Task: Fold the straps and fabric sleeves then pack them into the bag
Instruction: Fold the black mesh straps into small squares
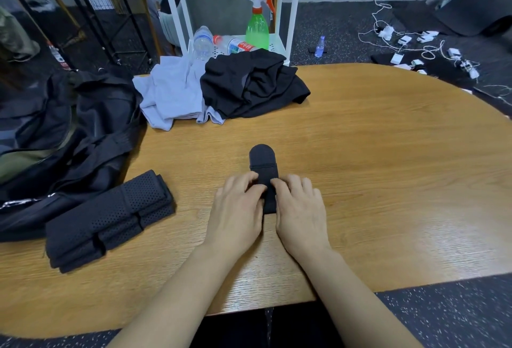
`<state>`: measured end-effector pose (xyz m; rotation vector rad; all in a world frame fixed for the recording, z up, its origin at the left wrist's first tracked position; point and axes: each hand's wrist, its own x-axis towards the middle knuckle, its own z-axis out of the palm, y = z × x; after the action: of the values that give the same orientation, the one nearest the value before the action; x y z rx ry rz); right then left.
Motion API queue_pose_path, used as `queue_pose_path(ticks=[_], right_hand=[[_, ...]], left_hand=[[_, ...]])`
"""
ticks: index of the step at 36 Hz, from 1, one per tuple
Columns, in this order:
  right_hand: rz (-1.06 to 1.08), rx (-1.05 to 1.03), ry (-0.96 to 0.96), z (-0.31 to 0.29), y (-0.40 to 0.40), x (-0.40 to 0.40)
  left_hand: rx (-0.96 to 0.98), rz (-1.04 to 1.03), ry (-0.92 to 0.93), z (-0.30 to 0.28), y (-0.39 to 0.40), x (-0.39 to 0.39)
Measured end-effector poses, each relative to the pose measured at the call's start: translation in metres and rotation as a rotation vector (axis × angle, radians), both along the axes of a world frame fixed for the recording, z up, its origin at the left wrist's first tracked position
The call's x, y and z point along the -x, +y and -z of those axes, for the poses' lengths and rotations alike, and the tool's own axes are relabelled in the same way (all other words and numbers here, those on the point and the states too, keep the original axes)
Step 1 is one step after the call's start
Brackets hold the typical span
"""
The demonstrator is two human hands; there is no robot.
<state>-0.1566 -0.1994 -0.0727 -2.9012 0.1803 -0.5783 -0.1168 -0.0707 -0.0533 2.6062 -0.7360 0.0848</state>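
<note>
I see both hands working on a narrow black strap (263, 166) lying at the middle of the wooden tabletop (388, 139), its rounded end pointing away from me. My left hand (237, 209) rests on the strap's left side with its fingers (250, 188) curled down onto the fabric; my right hand (300, 206) mirrors it on the right, fingers (279, 184) bent and pressing the strap's edge. Both sets of fingertips meet over the strap, and I think they are pinching a fold, though the hands hide the near end.

To my left lies a stack of folded perforated black sleeves (108, 218), just beside the open black bag (63, 137) that sprawls over the tabletop's left edge. At the far edge sit a crumpled pale grey garment (171, 92) and a black garment (252, 84), touching each other. Behind them a white cart (279, 42) holds a green spray bottle (257, 27) and two clear bottles (203, 42).
</note>
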Motion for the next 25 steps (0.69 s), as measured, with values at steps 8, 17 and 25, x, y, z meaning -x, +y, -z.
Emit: queue_pose_path(ticks=[8,17,25], right_hand=[[-0.156,-0.159,0.15,-0.004,-0.006,0.019],[-0.228,-0.357,0.194,-0.008,-0.004,0.063],[-0.086,-0.548,0.064,-0.002,0.003,0.064]], left_hand=[[-0.109,0.175,0.126,-0.01,0.022,0.003],[0.059,0.163,0.118,-0.004,0.041,0.035],[0.136,0.106,0.209,-0.001,0.044,0.044]])
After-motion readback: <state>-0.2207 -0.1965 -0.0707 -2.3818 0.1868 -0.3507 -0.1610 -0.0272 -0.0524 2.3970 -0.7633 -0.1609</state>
